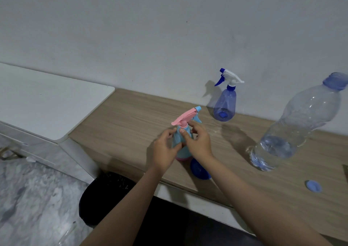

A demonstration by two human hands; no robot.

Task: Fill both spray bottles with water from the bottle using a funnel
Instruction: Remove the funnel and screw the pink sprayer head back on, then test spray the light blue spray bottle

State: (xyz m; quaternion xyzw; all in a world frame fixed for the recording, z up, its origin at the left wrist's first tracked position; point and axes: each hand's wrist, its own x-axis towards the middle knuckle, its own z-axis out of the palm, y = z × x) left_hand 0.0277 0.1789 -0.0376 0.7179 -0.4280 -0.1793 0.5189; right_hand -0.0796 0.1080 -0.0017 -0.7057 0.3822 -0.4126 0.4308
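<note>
A light-blue spray bottle with a pink trigger head [185, 116] stands near the front edge of the wooden table [131, 121]. My left hand [164, 149] grips its body from the left. My right hand [198, 142] has its fingers on the neck collar just under the pink head. A blue funnel [199, 170] lies on the table right behind my right wrist, partly hidden. A second, translucent blue spray bottle with a white head [225, 104] stands by the wall. The large clear water bottle [299, 125] stands uncapped at right, with a little water at its bottom.
The water bottle's blue cap [313, 186] lies on the table at front right. A white cabinet top [47, 104] adjoins the table on the left. A black bin [105, 198] sits on the marble floor under the table's front edge.
</note>
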